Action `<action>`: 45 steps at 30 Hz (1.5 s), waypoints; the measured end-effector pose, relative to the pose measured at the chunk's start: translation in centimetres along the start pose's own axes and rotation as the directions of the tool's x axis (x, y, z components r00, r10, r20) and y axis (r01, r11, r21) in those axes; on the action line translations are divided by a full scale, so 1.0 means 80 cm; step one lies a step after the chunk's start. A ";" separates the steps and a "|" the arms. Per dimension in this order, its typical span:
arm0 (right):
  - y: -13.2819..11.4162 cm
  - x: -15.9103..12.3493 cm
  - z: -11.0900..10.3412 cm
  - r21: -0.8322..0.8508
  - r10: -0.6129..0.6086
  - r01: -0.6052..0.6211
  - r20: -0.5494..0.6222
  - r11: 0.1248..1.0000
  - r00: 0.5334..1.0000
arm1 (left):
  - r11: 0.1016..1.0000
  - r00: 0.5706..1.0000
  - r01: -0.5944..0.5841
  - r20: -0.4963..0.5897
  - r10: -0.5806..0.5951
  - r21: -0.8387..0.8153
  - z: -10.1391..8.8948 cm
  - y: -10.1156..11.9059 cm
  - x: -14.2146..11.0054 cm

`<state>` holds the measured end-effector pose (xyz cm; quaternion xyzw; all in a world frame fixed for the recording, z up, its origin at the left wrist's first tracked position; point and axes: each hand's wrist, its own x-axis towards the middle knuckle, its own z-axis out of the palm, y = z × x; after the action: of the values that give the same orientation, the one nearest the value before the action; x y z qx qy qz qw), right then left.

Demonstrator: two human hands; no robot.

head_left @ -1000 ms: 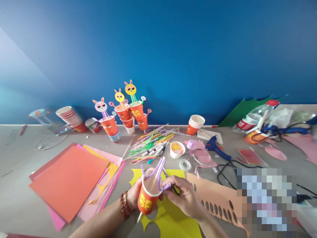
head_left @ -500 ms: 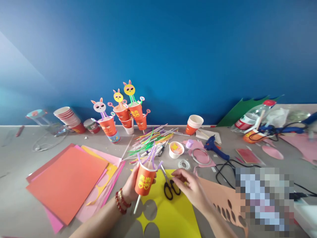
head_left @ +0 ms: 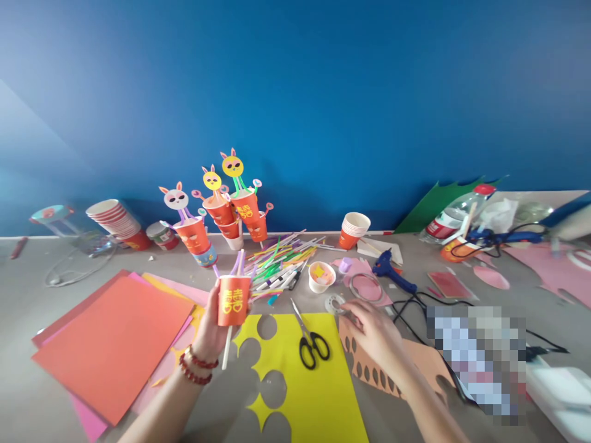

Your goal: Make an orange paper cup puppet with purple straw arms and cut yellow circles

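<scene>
My left hand (head_left: 210, 323), with red bead bracelets at its wrist, is closed around a red paper cup (head_left: 234, 300) with a yellow double-happiness print. Purple pipe cleaners (head_left: 238, 263) rise from the cup's mouth, and a white stick (head_left: 227, 347) pokes out of its bottom. My right hand (head_left: 372, 326) is at a small roll of clear tape (head_left: 334, 304), fingertips at its right edge, thumb and forefinger apart. Between the hands, black-handled scissors (head_left: 310, 341) lie on a yellow sheet (head_left: 323, 394) with round cutouts. An orange sheet (head_left: 415, 360) with leaf-shaped holes lies partly under my right arm.
Cup figures with rabbit heads (head_left: 191, 237) stand by the blue wall. Pipe cleaners and markers (head_left: 281, 264) lie in a heap behind a paper bowl (head_left: 322, 277). Coloured sheets (head_left: 115, 344) are stacked left. A blue glue gun (head_left: 392, 271) and black cable (head_left: 406, 314) lie right.
My right hand has let go of a purple pipe cleaner on the cup and moved right to the tape roll. My left hand has carried the cup leftward, uncovering the scissors.
</scene>
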<state>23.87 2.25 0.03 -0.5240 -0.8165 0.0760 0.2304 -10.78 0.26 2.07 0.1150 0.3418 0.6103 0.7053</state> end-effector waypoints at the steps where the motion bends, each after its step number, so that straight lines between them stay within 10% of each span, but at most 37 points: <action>1: -0.002 0.000 0.003 0.000 -0.014 0.014 0.017 1.000 1.000 | 1.000 1.000 -0.013 -0.015 0.013 -0.015 -0.001 0.008 -0.001; 8: -0.027 0.005 0.013 -0.059 -0.039 0.040 0.015 0.997 0.999 | 0.997 0.994 -0.074 -0.080 0.073 -0.005 -0.013 0.037 -0.018; 16: -0.089 -0.006 0.029 0.102 -0.155 0.133 0.250 0.986 0.956 | 0.996 0.994 0.043 -0.099 -0.035 0.073 -0.014 -0.004 -0.018; 26: -0.086 -0.012 0.022 0.082 -0.155 0.137 0.288 0.987 0.945 | 0.978 0.988 0.038 -0.155 -0.006 0.203 -0.033 -0.004 -0.013; 45: -0.069 -0.018 0.046 0.074 -0.186 0.175 0.193 0.982 0.964 | 0.945 0.974 -0.180 0.185 0.133 0.272 -0.053 -0.021 -0.021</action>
<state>18.21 -1.04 -1.63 -0.4306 -0.8772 0.1295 0.1683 -12.15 -2.78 -1.48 0.2927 0.3571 0.5969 0.6561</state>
